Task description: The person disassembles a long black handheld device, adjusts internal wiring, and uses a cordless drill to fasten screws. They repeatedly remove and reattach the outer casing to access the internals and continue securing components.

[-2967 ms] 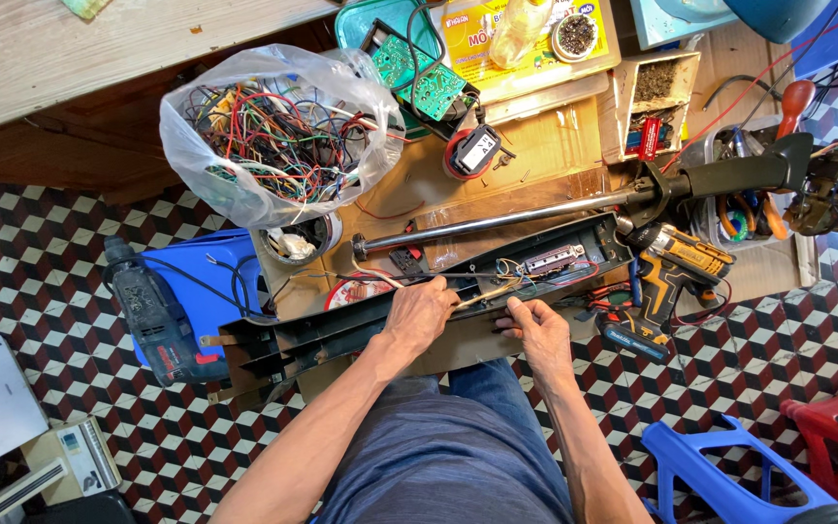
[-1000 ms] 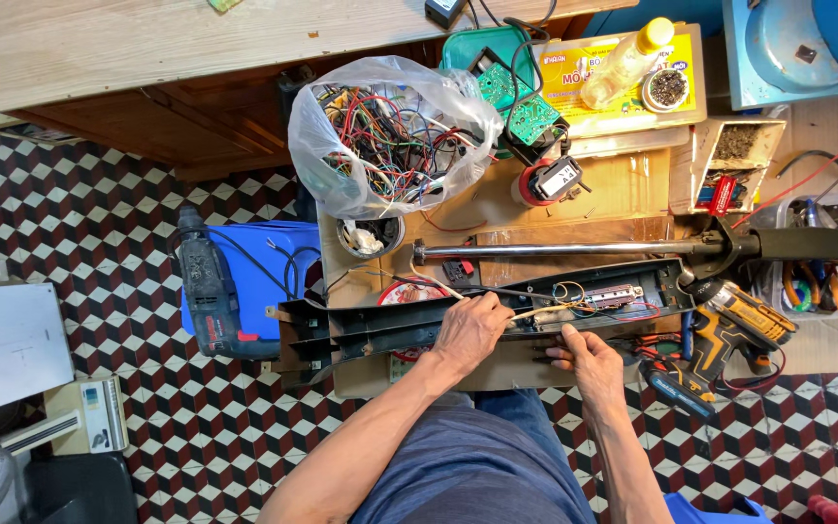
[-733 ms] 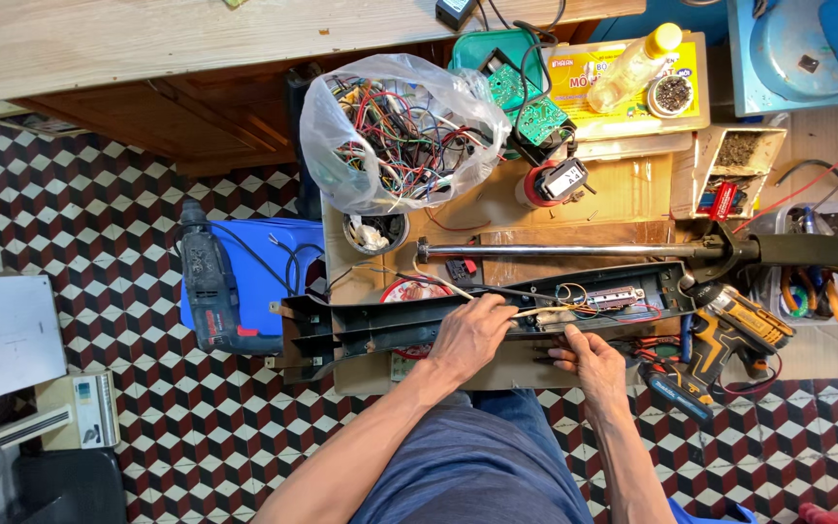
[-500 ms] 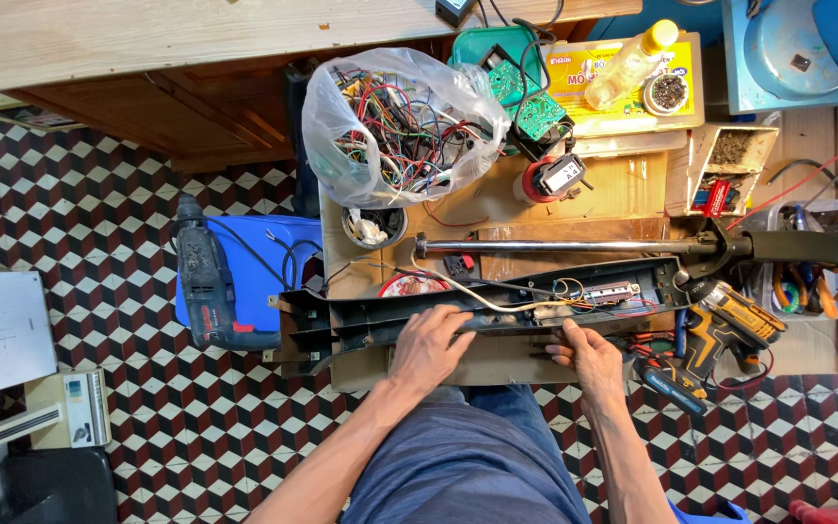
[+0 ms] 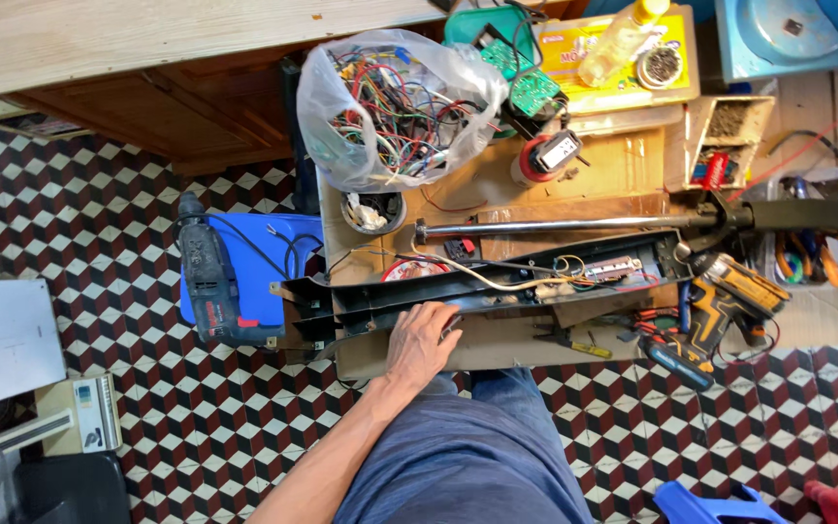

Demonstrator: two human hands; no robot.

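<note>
A long black plastic housing [image 5: 535, 291] lies across a low cardboard-covered worktop [image 5: 506, 351], with wires and a small circuit strip [image 5: 613, 267] inside it. My left hand [image 5: 424, 338] rests on its near edge left of the middle, fingers curled over the rim. My right hand is out of sight. A long metal rod [image 5: 555, 226] lies just behind the housing and runs to a black fitting [image 5: 797, 213] on the right.
A clear bag of coloured wires [image 5: 400, 107] stands at the back, with green circuit boards [image 5: 521, 73] and a yellow box [image 5: 623, 49] beside it. An orange-black cordless drill [image 5: 729, 301] lies to the right. A dark power drill [image 5: 208, 281] sits on a blue stool [image 5: 264, 262] to the left.
My right hand has left the housing and gone out of view. My left hand has slid left along the housing's near edge. The camera has shifted slightly.
</note>
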